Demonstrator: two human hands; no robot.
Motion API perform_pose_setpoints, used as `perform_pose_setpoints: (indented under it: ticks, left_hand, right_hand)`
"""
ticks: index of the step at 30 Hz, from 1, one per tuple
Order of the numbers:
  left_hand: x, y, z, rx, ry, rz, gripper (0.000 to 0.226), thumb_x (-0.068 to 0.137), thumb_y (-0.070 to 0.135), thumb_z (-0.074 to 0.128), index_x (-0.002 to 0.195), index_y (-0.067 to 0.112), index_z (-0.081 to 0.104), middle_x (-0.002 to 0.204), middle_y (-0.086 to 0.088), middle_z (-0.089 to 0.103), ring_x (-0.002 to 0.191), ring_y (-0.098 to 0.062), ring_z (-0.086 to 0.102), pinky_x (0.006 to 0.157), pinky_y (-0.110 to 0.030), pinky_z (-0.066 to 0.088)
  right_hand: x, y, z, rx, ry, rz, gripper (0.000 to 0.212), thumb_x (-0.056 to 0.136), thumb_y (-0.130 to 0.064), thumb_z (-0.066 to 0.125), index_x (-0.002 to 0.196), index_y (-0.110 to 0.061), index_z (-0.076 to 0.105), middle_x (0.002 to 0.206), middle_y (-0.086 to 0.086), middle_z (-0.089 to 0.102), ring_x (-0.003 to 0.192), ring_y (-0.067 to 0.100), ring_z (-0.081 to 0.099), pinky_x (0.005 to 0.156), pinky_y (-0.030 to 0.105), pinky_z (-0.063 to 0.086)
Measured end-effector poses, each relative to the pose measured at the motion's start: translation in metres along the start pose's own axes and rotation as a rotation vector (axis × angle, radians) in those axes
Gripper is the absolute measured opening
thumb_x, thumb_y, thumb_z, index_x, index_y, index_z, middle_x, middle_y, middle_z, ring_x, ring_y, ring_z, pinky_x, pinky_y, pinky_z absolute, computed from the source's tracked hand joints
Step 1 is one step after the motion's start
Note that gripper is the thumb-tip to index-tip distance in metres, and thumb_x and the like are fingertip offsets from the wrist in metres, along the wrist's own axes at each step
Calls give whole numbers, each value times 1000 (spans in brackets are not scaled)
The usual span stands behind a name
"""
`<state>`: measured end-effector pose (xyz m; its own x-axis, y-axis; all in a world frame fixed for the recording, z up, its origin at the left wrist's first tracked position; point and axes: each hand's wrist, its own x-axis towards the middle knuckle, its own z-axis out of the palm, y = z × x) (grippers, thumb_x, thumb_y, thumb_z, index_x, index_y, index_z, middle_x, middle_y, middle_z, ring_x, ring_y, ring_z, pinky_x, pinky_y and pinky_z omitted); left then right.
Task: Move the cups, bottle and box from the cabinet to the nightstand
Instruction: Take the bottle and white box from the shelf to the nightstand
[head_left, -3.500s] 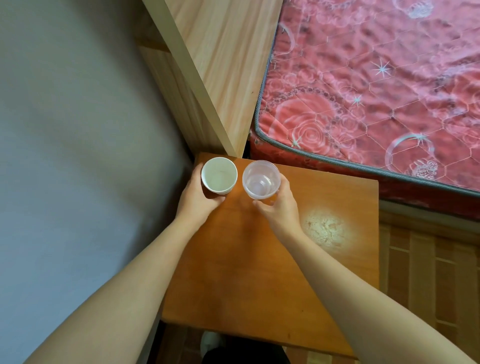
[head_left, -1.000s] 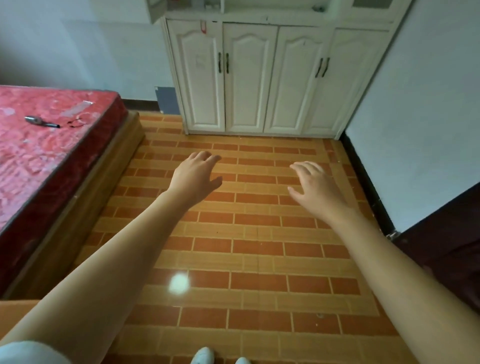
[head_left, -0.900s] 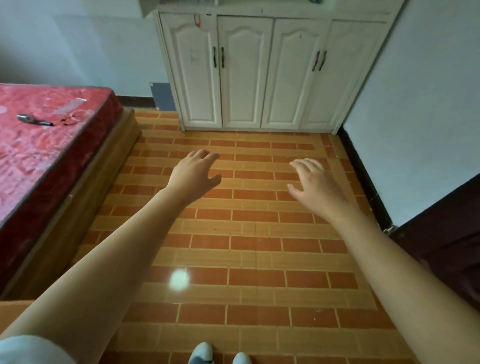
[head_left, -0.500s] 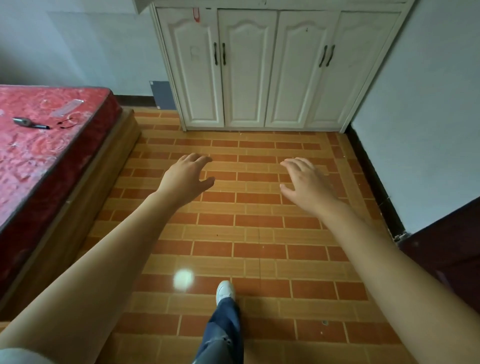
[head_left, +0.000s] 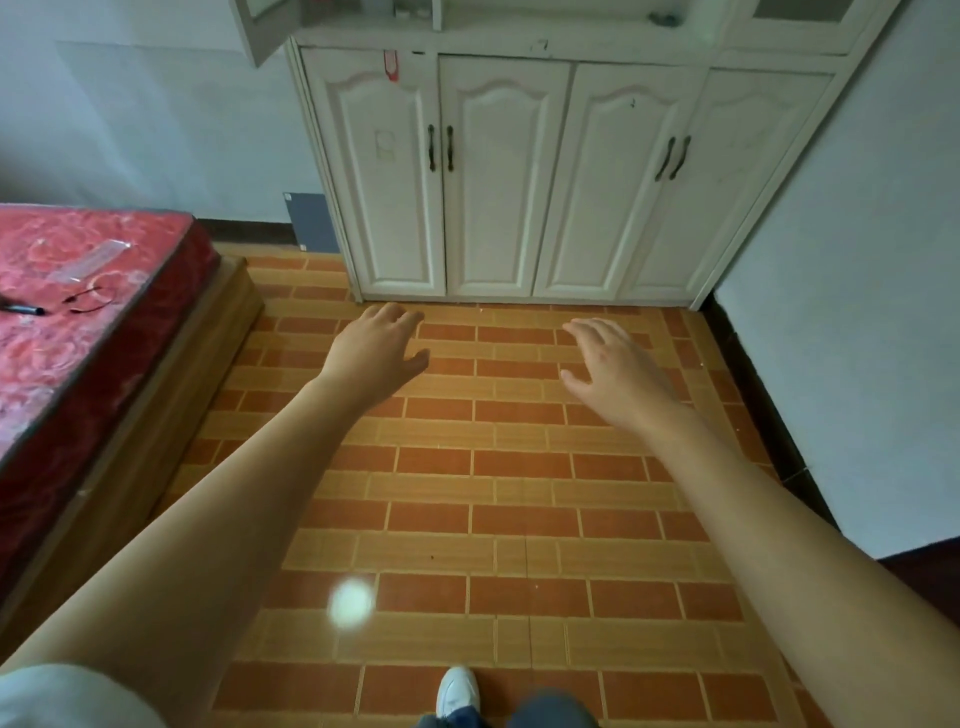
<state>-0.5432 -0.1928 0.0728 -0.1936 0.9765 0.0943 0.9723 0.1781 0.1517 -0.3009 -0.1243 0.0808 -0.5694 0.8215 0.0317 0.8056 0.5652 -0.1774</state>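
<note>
Closer to the cabinet (head_left: 519, 171) than half a second ago: its four lower doors fill more of the view, and the upper shelf edge has come into sight. The cups seen earlier on the nightstand are out of view.

Room: floor (head_left: 493, 519) of orange and tan brick-pattern tiles, pale walls, dark baseboard right of the cabinet. One bright light spot on the tiles.

Left hand (head_left: 376, 351) and right hand (head_left: 618, 371) both reach forward over the floor, palms down, fingers loosely spread, holding nothing. Both are short of the cabinet.

Task items: small objects sit on the open shelf (head_left: 467, 15) above the lower doors, too small and cut off to identify. They are well beyond both hands. An upper door (head_left: 260, 26) hangs open at the cabinet's left.

Left of the cabinet: bed with red patterned mattress (head_left: 78, 291); a dark pen-like item (head_left: 23, 310) lies on it. A white shoe (head_left: 457, 691) shows at the bottom edge. Lower doors are shut.
</note>
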Motion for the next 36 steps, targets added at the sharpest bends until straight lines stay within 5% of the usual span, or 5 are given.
perform_pose_setpoints:
  ticks: [11,24,36]
  left_hand:
    - [146,-19,14,90,-11,84,53,91,37,50,138,17,36,140,-7,44,130,-25,39,104,-39,38]
    - [341,-24,5,68,134,-38,52,92,37,48,139,17,35,143,-8,41,133,-25,35,107,-40,33]
    - [481,-94,21,36,156,-112,52,91,36,51,137,14,39,140,-11,45,130,-27,39,104,-41,37]
  right_hand:
    - [151,32,0,34,26,-79,57,91,-29,50,141,-12,29,149,5,32,140,20,24,116,34,18]
    - [363,102,-20,136,141,-176,50,93,-27,48,139,-14,33,148,4,34,140,19,24,114,33,20]
    - [526,108,-10,173,130,-245,50,92,-25,48,138,-11,35,147,7,36,139,21,26,114,33,20]
